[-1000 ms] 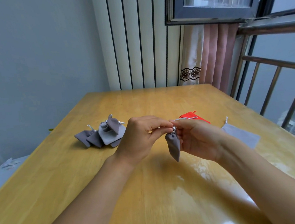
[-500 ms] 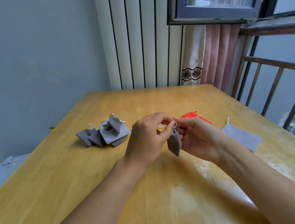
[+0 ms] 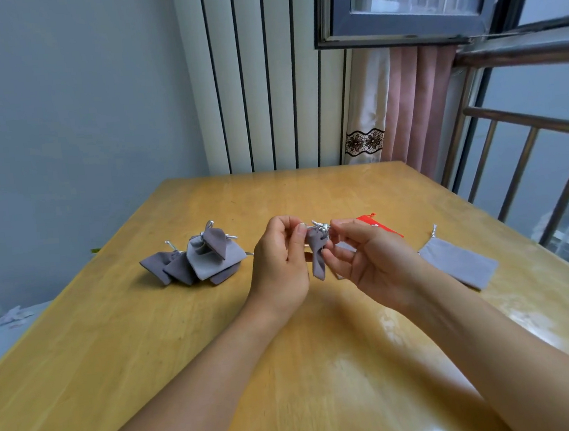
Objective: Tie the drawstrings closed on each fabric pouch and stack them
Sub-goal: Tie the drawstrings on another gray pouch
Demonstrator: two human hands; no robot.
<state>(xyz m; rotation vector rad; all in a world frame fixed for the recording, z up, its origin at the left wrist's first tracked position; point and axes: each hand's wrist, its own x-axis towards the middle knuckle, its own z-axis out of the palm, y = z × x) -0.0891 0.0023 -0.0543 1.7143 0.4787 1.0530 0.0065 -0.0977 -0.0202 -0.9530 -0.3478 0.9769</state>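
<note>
Several small grey fabric pouches with silver cords [image 3: 197, 260] lie heaped at about ten o'clock on the glossy wooden table [image 3: 123, 349], their necks gathered, so I take them for the finished stack kept clear of the working space. Moving right, the left hand [image 3: 280, 260] pinches the neck of the small dark grey drawstring pouch [image 3: 317, 255] between thumb and forefinger, holding it above the table's centre so its body hangs free. The right hand [image 3: 369, 259] pinches the silver drawstring [image 3: 322, 227] at the pouch's top with its thumb and forefinger, its other fingers loosely spread, likely to draw the knot snug. Behind it, at one o'clock, a red fabric pouch [image 3: 376, 224] peeks out; at three o'clock a flat pale grey pouch [image 3: 459, 262] lies waiting, seemingly untied. Compared with a second ago, the hands have drawn slightly apart and the right fingers have opened out.
</note>
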